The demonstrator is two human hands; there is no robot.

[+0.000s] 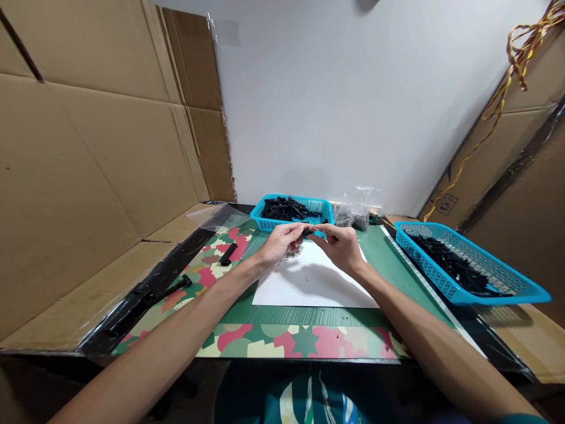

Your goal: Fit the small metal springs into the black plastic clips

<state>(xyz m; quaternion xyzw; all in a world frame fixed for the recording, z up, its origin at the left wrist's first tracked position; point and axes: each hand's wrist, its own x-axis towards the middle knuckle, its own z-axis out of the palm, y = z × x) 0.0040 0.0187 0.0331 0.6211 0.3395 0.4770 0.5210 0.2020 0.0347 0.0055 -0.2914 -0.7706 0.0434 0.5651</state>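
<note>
Black, small and mostly hidden by fingers, a slender part (307, 232) lies between the 2 bare hands, above the far portion of a white paper sheet (318, 291) and in front of a blue perforated basket (265, 224). The left hand (281, 242), partly palm up, pinches it; the right hand (342, 244), back uppermost, meets it with bent fingers, its exact grip indistinguishable. Both forearms (189, 318) converge forward.
</note>
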